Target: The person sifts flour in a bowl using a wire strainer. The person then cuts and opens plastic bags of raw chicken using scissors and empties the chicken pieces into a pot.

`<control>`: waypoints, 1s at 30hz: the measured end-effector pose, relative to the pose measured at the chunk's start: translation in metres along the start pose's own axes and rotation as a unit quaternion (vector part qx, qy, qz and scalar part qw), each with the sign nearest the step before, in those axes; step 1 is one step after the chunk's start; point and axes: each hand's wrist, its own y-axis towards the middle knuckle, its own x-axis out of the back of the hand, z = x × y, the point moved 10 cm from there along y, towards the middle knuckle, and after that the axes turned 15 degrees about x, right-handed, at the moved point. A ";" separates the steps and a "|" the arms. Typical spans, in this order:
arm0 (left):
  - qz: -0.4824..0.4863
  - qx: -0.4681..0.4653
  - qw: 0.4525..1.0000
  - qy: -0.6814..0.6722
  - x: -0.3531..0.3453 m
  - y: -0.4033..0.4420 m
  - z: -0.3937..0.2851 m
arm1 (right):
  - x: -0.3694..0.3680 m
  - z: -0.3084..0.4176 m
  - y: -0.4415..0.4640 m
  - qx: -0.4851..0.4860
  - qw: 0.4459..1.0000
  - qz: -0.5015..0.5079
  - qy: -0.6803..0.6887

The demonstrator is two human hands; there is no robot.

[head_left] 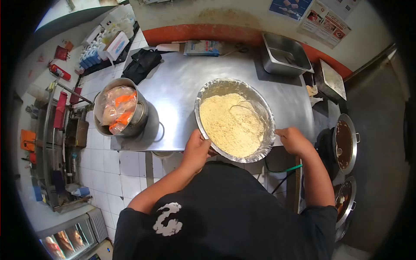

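Note:
A large metal bowl dusted with powder sits at the near edge of the steel table, close to my body. Pale yellow flour-like powder fills much of it. Thin wire loops, like those of a whisk, lie partly sunk in the powder. My left hand grips the bowl's near left rim, thumb on top and fingers underneath. At the right rim my right hand is closed on the edge, its fingertips partly hidden.
A metal pot holding plastic-bagged pieces stands on the table's left corner. Behind are a black cloth bag, a printed packet and a deep steel pan. To the right, two wide pans hold dark liquid.

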 end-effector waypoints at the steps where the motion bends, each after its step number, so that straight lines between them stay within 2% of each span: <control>1: 0.008 0.000 1.000 -0.001 -0.002 -0.002 -0.001 | -0.001 -0.002 -0.010 -0.007 0.999 0.009 0.038; 2: 0.016 -0.001 1.000 0.000 -0.005 -0.003 0.000 | -0.004 -0.004 -0.018 -0.015 0.997 0.018 0.076; 3: 0.033 -0.012 0.999 -0.006 0.002 0.015 -0.015 | 0.012 0.005 -0.003 -0.014 0.999 0.011 0.049; 5: 0.026 0.015 0.999 0.017 0.018 0.005 -0.009 | -0.009 0.018 -0.008 -0.010 0.998 0.025 0.061; 8: 0.092 -0.010 0.996 -0.006 0.004 0.008 -0.030 | 0.006 0.012 0.006 -0.016 0.993 -0.052 -0.104; 11: 0.124 -0.029 0.992 0.019 0.000 0.009 -0.027 | 0.006 0.048 0.001 -0.107 0.972 -0.072 -0.194; 14: 0.154 -0.046 0.987 -0.024 -0.004 0.007 -0.035 | -0.007 0.077 -0.005 -0.102 0.983 -0.085 -0.127; 17: 0.177 -0.052 0.983 0.027 -0.005 0.003 -0.033 | -0.010 0.082 -0.007 -0.065 0.989 -0.094 -0.093; 20: 0.185 -0.054 0.980 0.041 0.000 0.001 -0.038 | -0.011 0.075 0.000 -0.054 0.997 -0.037 -0.047; 23: 0.195 -0.055 0.978 0.052 0.004 0.004 -0.038 | -0.012 0.065 0.003 -0.011 0.998 -0.052 -0.017; 26: 0.191 -0.078 0.974 0.090 0.001 0.001 -0.043 | -0.014 0.067 0.017 -0.023 0.999 -0.042 0.006; 30: 0.190 -0.101 0.975 0.051 0.000 -0.001 -0.055 | -0.012 0.068 0.029 -0.038 0.999 0.001 0.037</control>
